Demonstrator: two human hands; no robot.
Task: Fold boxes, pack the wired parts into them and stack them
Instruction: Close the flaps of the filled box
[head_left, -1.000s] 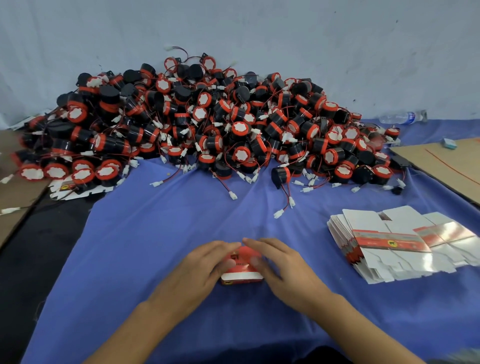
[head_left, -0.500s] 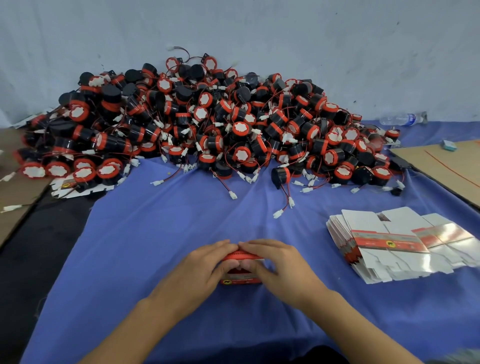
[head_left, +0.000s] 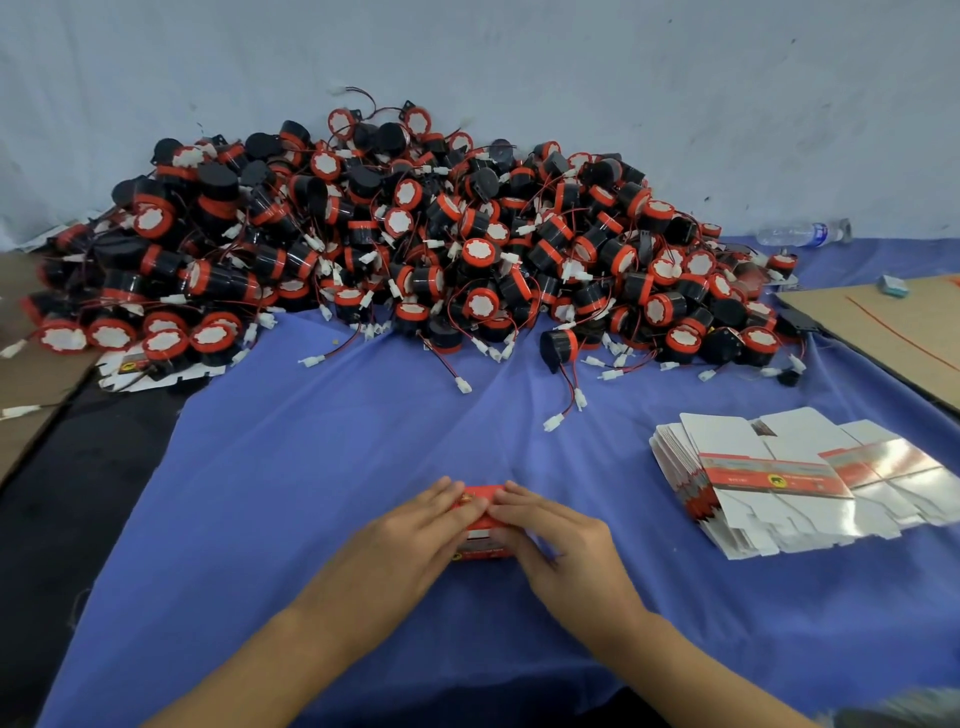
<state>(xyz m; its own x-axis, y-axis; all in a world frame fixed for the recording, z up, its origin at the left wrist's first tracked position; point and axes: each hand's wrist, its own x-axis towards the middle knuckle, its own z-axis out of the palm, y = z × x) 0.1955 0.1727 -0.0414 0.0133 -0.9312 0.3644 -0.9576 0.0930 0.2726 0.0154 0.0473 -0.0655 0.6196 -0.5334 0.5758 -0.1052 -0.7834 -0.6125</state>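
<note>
Near the front edge of the tabletop (head_left: 311, 467), in its middle, the left hand (head_left: 415, 540) and the right hand (head_left: 558, 551) both have their grip closed on a small red box (head_left: 480, 548), fingers lying over its top.

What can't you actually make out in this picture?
All in the head view:
- Whether a part is inside the red box: the left hand and right hand cover its top.
- Print on the flat box stack: too small.
- Label on the bottle: blurred.
- Parts deep in the pile: buried under others.
</note>
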